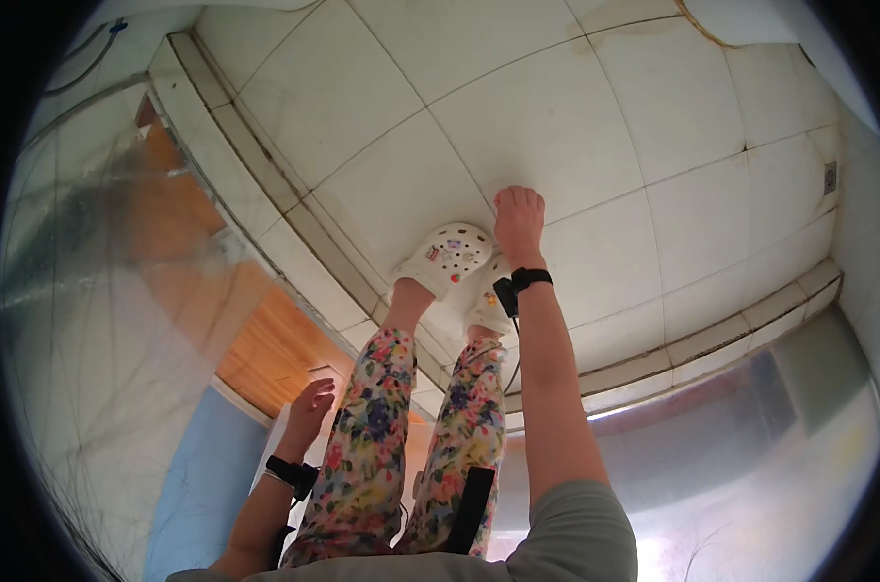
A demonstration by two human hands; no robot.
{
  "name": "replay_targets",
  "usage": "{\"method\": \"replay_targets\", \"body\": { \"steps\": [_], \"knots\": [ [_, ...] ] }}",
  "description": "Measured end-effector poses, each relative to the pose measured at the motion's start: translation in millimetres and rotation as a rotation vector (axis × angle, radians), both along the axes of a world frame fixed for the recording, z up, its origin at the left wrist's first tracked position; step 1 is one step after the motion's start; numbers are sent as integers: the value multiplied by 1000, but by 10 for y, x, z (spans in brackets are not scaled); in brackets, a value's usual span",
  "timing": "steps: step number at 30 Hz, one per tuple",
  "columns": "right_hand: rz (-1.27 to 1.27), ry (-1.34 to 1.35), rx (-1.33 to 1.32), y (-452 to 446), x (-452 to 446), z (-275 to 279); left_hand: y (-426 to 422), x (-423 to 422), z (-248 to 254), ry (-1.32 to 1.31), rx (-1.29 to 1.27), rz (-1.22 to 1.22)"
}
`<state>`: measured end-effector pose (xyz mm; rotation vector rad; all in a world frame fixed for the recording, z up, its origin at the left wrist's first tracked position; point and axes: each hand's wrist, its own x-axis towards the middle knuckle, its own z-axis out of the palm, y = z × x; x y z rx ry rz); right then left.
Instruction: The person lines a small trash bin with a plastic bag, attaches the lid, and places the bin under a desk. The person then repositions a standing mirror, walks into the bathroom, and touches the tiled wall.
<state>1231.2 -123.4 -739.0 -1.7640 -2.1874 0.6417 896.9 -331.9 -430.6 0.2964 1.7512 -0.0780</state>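
Observation:
My right hand (520,218) reaches forward over the tiled floor, just beyond the shoes. It is closed in a fist, seen from the back, and nothing sticks out of it. My left hand (309,417) hangs low beside my left trouser leg, its fingers loosely bent and apart, holding nothing that I can see. Black bands with small devices sit on the right wrist (531,278) and the left wrist (293,475). On my feet are white clogs with holes and small charms; the left clog (448,257) shows well, the right clog (488,296) is partly behind my right forearm.
Pale floor tiles (547,107) with stained joints spread ahead. A raised tiled curb (265,209) runs along the left, another curb (712,344) along the right. Cloudy panels (100,262) stand at both sides. White fixtures (760,19) edge the top; a drain (830,177) lies far right.

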Motion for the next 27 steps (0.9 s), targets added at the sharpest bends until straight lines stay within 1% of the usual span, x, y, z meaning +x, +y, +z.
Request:
{"method": "replay_targets", "body": {
  "steps": [3,7,9,10,12,13,15,19,21,22,24,27],
  "knots": [
    [-61,-3,-15,-99,86,123,-19,5,-33,4,10,14],
    [-37,20,-54,-111,90,164,-4,53,-26,-6,26,14],
    [54,8,-22,-36,18,129,7,77,-38,-24,44,-39],
    [50,13,-26,-15,-8,114,18,90,-43,-19,40,-43],
    [151,-149,-34,-10,-65,106,53,101,-34,-11,42,-5],
    [147,-144,-35,-11,-76,119,56,71,-40,-7,41,-8],
    [171,-72,-152,-72,-15,145,40,40,-32,17,10,-21],
    [241,-65,-211,-81,69,124,-92,-20,-85,21,12,21],
    [290,-248,-163,-6,93,100,-94,-11,-77,18,4,7],
    [289,-248,-165,35,122,89,-87,0,-74,17,2,6],
    [-2,-408,-213,143,185,104,-39,54,-70,5,11,-24],
    [2,-427,-205,33,235,72,49,96,-55,-3,21,14]
  ]
}}
